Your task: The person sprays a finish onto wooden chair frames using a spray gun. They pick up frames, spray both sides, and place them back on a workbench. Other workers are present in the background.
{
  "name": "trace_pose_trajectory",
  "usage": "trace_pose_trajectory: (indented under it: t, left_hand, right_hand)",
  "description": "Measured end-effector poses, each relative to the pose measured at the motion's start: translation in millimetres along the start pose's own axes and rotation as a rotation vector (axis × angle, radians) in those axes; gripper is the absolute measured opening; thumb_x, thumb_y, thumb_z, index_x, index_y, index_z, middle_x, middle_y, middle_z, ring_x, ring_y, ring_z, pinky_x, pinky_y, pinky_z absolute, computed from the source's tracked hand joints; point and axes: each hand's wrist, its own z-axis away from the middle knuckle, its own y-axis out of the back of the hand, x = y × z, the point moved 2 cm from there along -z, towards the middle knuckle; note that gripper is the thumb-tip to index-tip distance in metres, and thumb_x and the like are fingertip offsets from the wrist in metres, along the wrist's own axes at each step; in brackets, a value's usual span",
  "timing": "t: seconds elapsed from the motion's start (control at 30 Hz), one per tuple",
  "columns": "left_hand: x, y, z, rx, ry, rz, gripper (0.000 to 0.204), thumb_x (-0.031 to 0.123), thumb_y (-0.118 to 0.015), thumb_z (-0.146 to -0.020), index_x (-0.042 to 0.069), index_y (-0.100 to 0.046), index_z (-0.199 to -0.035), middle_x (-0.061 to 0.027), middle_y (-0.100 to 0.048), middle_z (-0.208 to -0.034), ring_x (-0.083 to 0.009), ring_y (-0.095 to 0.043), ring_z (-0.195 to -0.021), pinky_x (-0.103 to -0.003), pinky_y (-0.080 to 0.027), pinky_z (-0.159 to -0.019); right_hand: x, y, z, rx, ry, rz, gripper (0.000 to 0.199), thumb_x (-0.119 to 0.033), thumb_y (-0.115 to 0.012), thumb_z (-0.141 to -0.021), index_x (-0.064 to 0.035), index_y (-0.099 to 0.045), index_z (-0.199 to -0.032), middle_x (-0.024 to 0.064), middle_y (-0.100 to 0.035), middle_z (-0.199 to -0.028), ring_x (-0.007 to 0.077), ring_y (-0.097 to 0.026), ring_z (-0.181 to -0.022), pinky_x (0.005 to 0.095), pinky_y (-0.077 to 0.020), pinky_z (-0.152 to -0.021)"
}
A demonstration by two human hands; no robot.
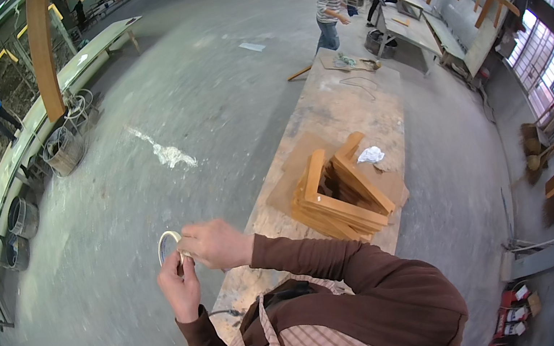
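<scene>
— What did the person have between the fingers?

— A pale roll of tape (169,244), a thin ring. It sat just above the left hand (180,286), whose fingers were curled up around its lower edge, and right against the fingertips of the right hand (214,245), which pinched at its rim, probably to find or peel the loose end.

— Which way did the ring face?

— It stood on edge, its open hole turned roughly toward the wearer, so its axis ran from the fingers back toward the head. It was held up in front of the chest, likely for a close look.

— And beyond the fingers?

— To the right of them, a long wooden workbench (347,110) carried a stack of angled wooden frame pieces (339,195) with a crumpled white rag (370,154) on top. Beyond the far end of the bench stood a person in a striped shirt (331,13). Left of the fingers lay bare concrete floor (143,159) and metal buckets (63,150).
</scene>
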Motion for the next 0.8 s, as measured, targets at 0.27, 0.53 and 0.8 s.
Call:
trace_pose_trajectory:
  t: [0.27, 0.53, 0.8]
  left_hand:
    - [10, -3, 2, 0.142, -0.082, 0.118, 0.015, 0.002, -0.055, -0.085, -0.002, -0.061, -0.098, -0.0129, -0.057, -0.076, -0.0144, -0.053, -0.067, -0.027, -0.042, -0.06]
    - [28, 9, 9, 0.251, -0.082, 0.195, 0.019, 0.008, -0.058, -0.089, -0.003, -0.062, -0.103, -0.0082, -0.062, -0.083, -0.0154, -0.054, -0.07, -0.028, -0.044, -0.064]
    - [-4, 1, -3, 0.383, -0.091, -0.063, 0.013, 0.003, -0.059, -0.08, 0.0, -0.062, -0.092, -0.0191, -0.06, -0.077, -0.0355, -0.059, -0.069, -0.04, -0.046, -0.059]
  right_hand:
    - [3, -6, -3, 0.05, -0.176, -0.304, 0.012, -0.006, -0.058, -0.074, -0.003, -0.056, -0.086, 0.0116, -0.054, -0.078, 0.0287, -0.056, -0.069, 0.0358, -0.0449, -0.059]
    - [18, -7, -29, 0.282, -0.63, -0.651, 0.01, -0.005, -0.056, -0.079, -0.0024, -0.055, -0.089, 0.003, -0.051, -0.073, 0.0101, -0.047, -0.068, 0.027, -0.041, -0.062]
    - [-12, 21, -27, -0.287, -0.458, -0.792, 0.056, -0.005, -0.059, -0.08, -0.0051, -0.032, -0.129, -0.0011, -0.052, -0.075, 0.0071, -0.047, -0.07, 0.0235, -0.04, -0.065]
